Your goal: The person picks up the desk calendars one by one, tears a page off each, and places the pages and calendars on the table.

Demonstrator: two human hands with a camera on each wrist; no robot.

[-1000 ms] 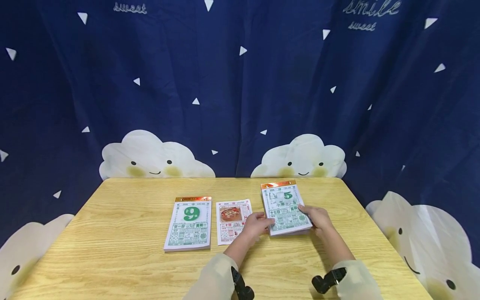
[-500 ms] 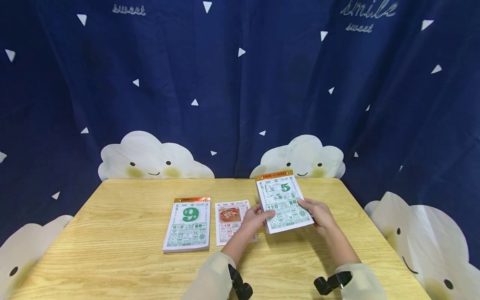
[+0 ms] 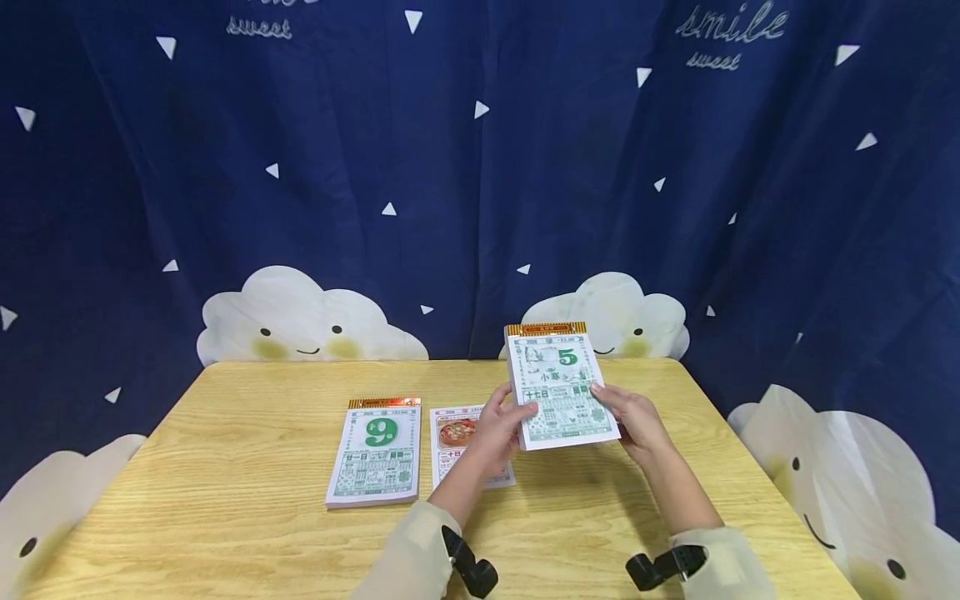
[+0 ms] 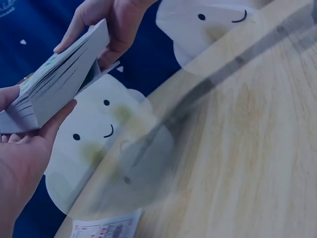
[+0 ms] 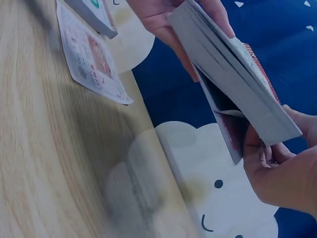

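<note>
The thick calendar pad point(image 3: 561, 392) is matt printed paper with a shiny orange foil binding strip. The desk point(image 3: 225, 533) is smooth, pale wood grain; the backdrop curtain point(image 3: 375, 150) is soft matt cloth.

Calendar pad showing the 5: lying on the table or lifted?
Lifted. The calendar pad is tilted up, gripped at its sides by the left hand and right hand; the wrist views show it clear of the table.

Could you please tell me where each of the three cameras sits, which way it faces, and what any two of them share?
Head: worn on the head, facing forward and down at the table; left hand and right hand hold the raised calendar pad.
Left wrist: low beside the left hand, looking across at the pad's edge.
Right wrist: low beside the right hand, looking along the pad's underside.
Shared: all show the pad and both hands.
</note>
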